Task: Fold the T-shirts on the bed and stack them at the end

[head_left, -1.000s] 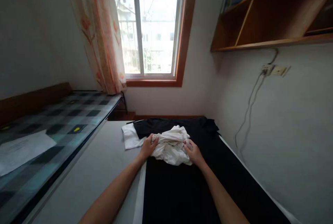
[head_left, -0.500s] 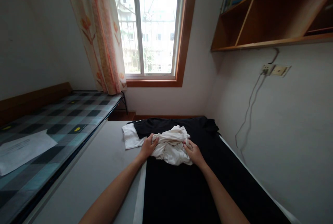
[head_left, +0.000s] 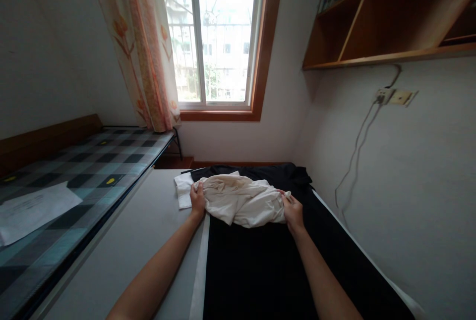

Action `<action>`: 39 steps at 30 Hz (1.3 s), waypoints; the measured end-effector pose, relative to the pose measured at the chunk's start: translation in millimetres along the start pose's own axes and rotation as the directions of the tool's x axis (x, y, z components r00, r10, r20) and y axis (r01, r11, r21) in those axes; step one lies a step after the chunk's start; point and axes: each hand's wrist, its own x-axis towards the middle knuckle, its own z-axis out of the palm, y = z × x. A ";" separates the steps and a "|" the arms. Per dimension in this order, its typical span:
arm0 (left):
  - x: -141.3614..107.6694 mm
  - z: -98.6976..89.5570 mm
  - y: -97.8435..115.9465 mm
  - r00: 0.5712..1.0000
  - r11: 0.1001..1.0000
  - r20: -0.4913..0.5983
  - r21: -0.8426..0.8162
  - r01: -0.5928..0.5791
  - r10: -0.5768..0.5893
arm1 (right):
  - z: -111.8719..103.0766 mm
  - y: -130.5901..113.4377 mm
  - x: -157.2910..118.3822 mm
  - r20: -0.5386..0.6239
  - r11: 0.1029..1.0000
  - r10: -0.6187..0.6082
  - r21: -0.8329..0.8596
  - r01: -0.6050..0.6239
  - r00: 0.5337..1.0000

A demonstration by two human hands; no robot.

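Observation:
A crumpled off-white cloth garment (head_left: 243, 201) is stretched sideways between my two hands, its exact kind hidden by the folds. My left hand (head_left: 198, 200) grips its left end, fingers closed. At the right end my right hand (head_left: 293, 209) pinches the fabric, a small bunch showing above the fingers. Beneath the garment lies a black cloth (head_left: 256, 270) spread over the table. Behind it is a heap of black fabric (head_left: 293, 174), and a folded white cloth (head_left: 183, 192) sits just beyond my left hand.
The grey-white tabletop (head_left: 148, 226) shows on the left. Beside it stands a bed with a checked mattress (head_left: 122, 156) and a paper sheet (head_left: 37, 211). A wooden shelf (head_left: 334, 62) hangs at upper right, above a socket (head_left: 396, 96) with a dangling cord (head_left: 353, 156). A curtained window is ahead.
My hands have moved apart, left hand leftward and right hand rightward. The off-white garment has gone from a bunched heap to a wider, stretched shape.

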 end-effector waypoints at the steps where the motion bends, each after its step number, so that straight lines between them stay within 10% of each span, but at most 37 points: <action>1: 1.5 -0.8 -1.3 1.000 1.000 -0.013 0.012 0.000 0.000 | -3.3 2.9 2.0 0.003 0.998 0.000 -0.067 0.000 1.000; 7: -17.1 -5.4 11.3 0.921 0.824 0.066 0.425 -0.374 0.384 | -8.7 -1.7 -9.1 0.027 0.674 -0.408 -0.665 0.321 0.912; 12: -36.6 -2.7 26.7 0.630 0.567 0.582 0.320 -0.759 0.514 | -1.9 -22.5 -23.4 0.203 0.458 -0.568 -0.728 0.510 0.798; 16: -39.6 4.1 26.7 0.478 0.603 0.808 0.199 -0.772 0.344 | 3.3 -13.3 -23.8 0.372 0.470 -0.429 -0.687 0.555 0.823; 21: -38.6 4.8 25.9 0.534 0.668 0.792 0.229 -0.708 0.294 | 3.2 5.5 -17.7 0.448 0.560 -0.216 -0.671 0.486 0.867; 33: -37.0 4.9 21.1 0.544 0.680 0.788 0.232 -0.695 0.287 | 3.8 7.6 -14.5 0.402 0.630 -0.214 -0.640 0.440 0.890; 39: -33.0 3.2 14.6 0.773 0.837 0.538 0.206 -0.508 0.337 | 2.3 -8.9 -16.5 0.178 0.716 -0.354 -0.580 0.388 0.918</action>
